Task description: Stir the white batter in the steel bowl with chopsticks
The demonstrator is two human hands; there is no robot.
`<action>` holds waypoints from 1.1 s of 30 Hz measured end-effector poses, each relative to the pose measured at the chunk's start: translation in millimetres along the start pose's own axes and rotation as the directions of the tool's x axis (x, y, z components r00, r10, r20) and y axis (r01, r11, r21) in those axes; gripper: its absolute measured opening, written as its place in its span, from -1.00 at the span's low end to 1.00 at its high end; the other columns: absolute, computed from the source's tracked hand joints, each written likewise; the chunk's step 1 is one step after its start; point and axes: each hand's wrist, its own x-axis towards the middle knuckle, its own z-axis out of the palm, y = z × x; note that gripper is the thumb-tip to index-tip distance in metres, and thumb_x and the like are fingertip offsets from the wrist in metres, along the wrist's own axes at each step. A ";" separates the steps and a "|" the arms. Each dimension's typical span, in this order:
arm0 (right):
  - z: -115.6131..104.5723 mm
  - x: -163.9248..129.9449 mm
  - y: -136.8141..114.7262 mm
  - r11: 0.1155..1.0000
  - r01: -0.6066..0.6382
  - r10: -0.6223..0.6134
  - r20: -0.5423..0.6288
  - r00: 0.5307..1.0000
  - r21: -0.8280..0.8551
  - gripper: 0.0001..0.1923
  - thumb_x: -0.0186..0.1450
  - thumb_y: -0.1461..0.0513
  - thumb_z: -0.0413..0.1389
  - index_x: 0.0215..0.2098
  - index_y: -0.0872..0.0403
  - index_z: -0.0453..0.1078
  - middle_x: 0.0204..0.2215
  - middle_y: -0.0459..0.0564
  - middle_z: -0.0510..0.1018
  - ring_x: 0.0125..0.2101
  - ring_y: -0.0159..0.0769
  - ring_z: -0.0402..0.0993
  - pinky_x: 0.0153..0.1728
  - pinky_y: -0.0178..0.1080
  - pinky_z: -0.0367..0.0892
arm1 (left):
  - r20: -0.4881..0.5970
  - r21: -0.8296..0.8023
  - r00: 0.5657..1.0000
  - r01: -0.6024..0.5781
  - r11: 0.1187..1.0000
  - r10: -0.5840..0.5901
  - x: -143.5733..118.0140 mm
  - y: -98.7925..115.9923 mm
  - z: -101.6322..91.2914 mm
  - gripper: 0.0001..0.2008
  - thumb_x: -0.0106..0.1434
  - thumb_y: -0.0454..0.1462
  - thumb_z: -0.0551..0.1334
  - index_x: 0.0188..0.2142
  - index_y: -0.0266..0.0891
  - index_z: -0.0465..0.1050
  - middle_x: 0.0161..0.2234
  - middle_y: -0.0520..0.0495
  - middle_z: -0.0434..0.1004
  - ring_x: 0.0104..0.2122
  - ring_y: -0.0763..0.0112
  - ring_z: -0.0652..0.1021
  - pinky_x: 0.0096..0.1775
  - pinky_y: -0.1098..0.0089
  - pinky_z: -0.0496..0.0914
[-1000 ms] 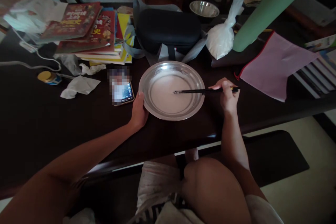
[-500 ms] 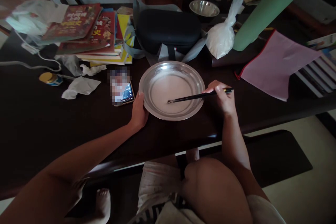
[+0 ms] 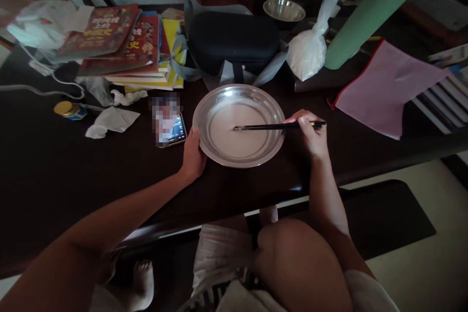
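Note:
A wide metal bowl [image 3: 238, 161] stands on the dark table, with a milky white liquid [image 3: 239, 144] in its bottom. My left hand [image 3: 193, 156] grips the bowl's left rim, its fingers partly hidden below the edge. In my right hand [image 3: 310, 134] is a pair of black chopsticks [image 3: 270, 126], held closed over the bowl's right rim. The chopstick tips dip into the liquid near the bowl's middle. Just left of my left hand lies a phone [image 3: 177, 131] with its screen lit and partly blurred.
Behind the bowl sits a black case [image 3: 234, 39] with grey straps. A knotted bag of white powder [image 3: 307, 56], a green tube [image 3: 365, 29] and a pink mesh pouch [image 3: 387, 90] lie to the right. Stacked books [image 3: 120, 44], crumpled tissue [image 3: 113, 121] and a small jar [image 3: 70, 109] are left.
The chopstick tips have moved up, toward the far side of the bowl, and the chopsticks now lie more level. My left hand and the bowl have stayed in place.

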 end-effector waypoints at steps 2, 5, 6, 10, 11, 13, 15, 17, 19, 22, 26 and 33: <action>-0.6 -0.1 0.4 1.000 0.004 -0.002 -0.078 0.997 0.029 -0.60 0.35 -0.18 0.24 -0.40 -0.10 0.61 -0.46 -0.12 0.66 -0.41 -0.24 0.65 -0.25 -0.10 0.60 | 0.008 0.019 1.000 -0.002 1.000 0.001 0.4 -0.5 -1.4 -0.55 0.25 0.15 0.41 -0.11 -0.13 0.57 -0.02 -0.10 0.73 0.14 0.02 0.63 0.16 0.06 0.56; -0.7 -0.7 0.8 0.997 -0.002 0.007 -0.056 0.998 0.080 -0.59 0.36 -0.18 0.23 -0.42 -0.10 0.61 -0.51 -0.14 0.62 -0.47 -0.26 0.62 -0.34 -0.12 0.58 | 0.024 0.023 1.000 0.002 1.000 -0.002 0.5 -0.6 -2.6 -0.58 0.27 0.13 0.40 -0.13 -0.12 0.57 0.00 -0.11 0.72 0.19 0.00 0.59 0.19 0.05 0.54; -0.7 -0.8 1.0 0.997 -0.006 0.007 -0.008 1.000 0.082 -0.60 0.36 -0.17 0.23 -0.42 -0.11 0.61 -0.49 -0.13 0.64 -0.45 -0.25 0.63 -0.33 -0.12 0.58 | 0.025 0.024 1.000 -0.002 1.000 0.002 0.4 -0.5 -2.5 -0.60 0.28 0.13 0.40 -0.14 -0.11 0.56 0.00 -0.11 0.71 0.20 0.00 0.59 0.20 0.05 0.53; -1.1 -0.4 1.7 1.000 0.007 -0.009 0.062 0.998 0.021 -0.68 0.37 -0.12 0.26 -0.36 -0.13 0.66 -0.41 -0.11 0.70 -0.28 -0.21 0.69 -0.14 -0.09 0.59 | 0.000 0.024 1.000 -0.005 1.000 0.005 -0.2 0.3 -0.6 -0.59 0.26 0.14 0.40 -0.15 -0.10 0.56 -0.03 -0.11 0.72 0.21 -0.03 0.58 0.22 0.02 0.51; -1.3 -0.2 1.8 1.000 0.011 -0.011 0.019 1.000 0.012 -0.67 0.37 -0.12 0.26 -0.36 -0.12 0.65 -0.41 -0.11 0.70 -0.29 -0.21 0.69 -0.14 -0.09 0.59 | -0.004 0.020 1.000 0.000 1.000 0.000 -0.3 0.5 -0.1 -0.58 0.25 0.14 0.41 -0.15 -0.11 0.56 -0.03 -0.11 0.72 0.21 -0.02 0.59 0.22 0.01 0.51; -1.4 0.0 1.5 1.000 0.012 -0.009 -0.085 0.996 0.028 -0.63 0.37 -0.14 0.24 -0.38 -0.11 0.64 -0.45 -0.13 0.66 -0.38 -0.24 0.67 -0.22 -0.11 0.59 | 0.000 0.016 1.000 0.008 1.000 -0.008 -0.4 0.9 0.5 -0.59 0.25 0.13 0.40 -0.16 -0.11 0.56 -0.03 -0.11 0.72 0.21 -0.01 0.59 0.22 0.02 0.51; -0.8 -0.3 1.0 0.997 0.019 -0.010 -0.118 0.993 0.076 -0.60 0.37 -0.15 0.23 -0.41 -0.10 0.63 -0.50 -0.14 0.63 -0.48 -0.28 0.63 -0.34 -0.14 0.57 | 0.006 0.017 1.000 0.004 1.000 -0.004 -0.2 1.1 0.3 -0.61 0.27 0.12 0.40 -0.16 -0.11 0.56 -0.03 -0.11 0.72 0.20 -0.01 0.59 0.22 0.03 0.52; -0.1 -0.6 0.8 0.994 0.021 -0.016 -0.045 0.999 0.106 -0.63 0.38 -0.13 0.24 -0.41 -0.11 0.64 -0.50 -0.14 0.63 -0.47 -0.28 0.64 -0.36 -0.16 0.56 | 0.008 0.014 1.000 0.005 1.000 -0.005 0.2 0.9 -0.4 -0.60 0.26 0.12 0.40 -0.15 -0.11 0.57 -0.05 -0.10 0.73 0.19 -0.01 0.60 0.21 0.03 0.51; 0.2 -0.7 1.1 0.996 0.022 -0.026 0.041 0.999 0.090 -0.68 0.39 -0.10 0.26 -0.37 -0.12 0.66 -0.44 -0.13 0.68 -0.38 -0.27 0.68 -0.27 -0.16 0.58 | 0.015 0.011 1.000 0.007 1.000 -0.007 0.6 0.3 -1.2 -0.60 0.25 0.12 0.42 -0.16 -0.12 0.58 -0.06 -0.10 0.73 0.18 -0.02 0.60 0.21 0.04 0.51; -0.8 0.2 2.3 0.999 0.035 -0.035 0.010 0.999 0.029 -0.68 0.38 -0.10 0.26 -0.34 -0.10 0.66 -0.40 -0.13 0.71 -0.31 -0.27 0.70 -0.18 -0.16 0.60 | 0.013 0.005 1.000 -0.003 1.000 0.003 1.1 -0.9 -1.4 -0.61 0.27 0.11 0.39 -0.18 -0.13 0.57 -0.05 -0.12 0.73 0.21 0.00 0.58 0.20 0.07 0.53; -1.6 0.5 2.7 0.996 0.027 -0.018 -0.105 0.994 0.086 -0.59 0.38 -0.14 0.23 -0.41 -0.06 0.62 -0.50 -0.16 0.63 -0.47 -0.32 0.64 -0.34 -0.20 0.57 | -0.014 0.006 1.000 -0.002 1.000 0.002 0.9 -0.4 0.3 -0.60 0.25 0.10 0.40 -0.18 -0.15 0.56 -0.10 -0.11 0.74 0.19 0.00 0.60 0.17 0.09 0.55; -0.9 -0.1 2.4 1.000 0.026 -0.026 0.018 1.000 0.014 -0.64 0.37 -0.13 0.26 -0.38 -0.09 0.64 -0.43 -0.12 0.70 -0.30 -0.23 0.70 -0.16 -0.13 0.62 | 0.006 -0.013 1.000 -0.001 1.000 0.001 0.1 1.1 1.5 -0.62 0.27 0.09 0.40 -0.21 -0.16 0.54 -0.07 -0.13 0.73 0.20 0.00 0.59 0.15 0.10 0.56</action>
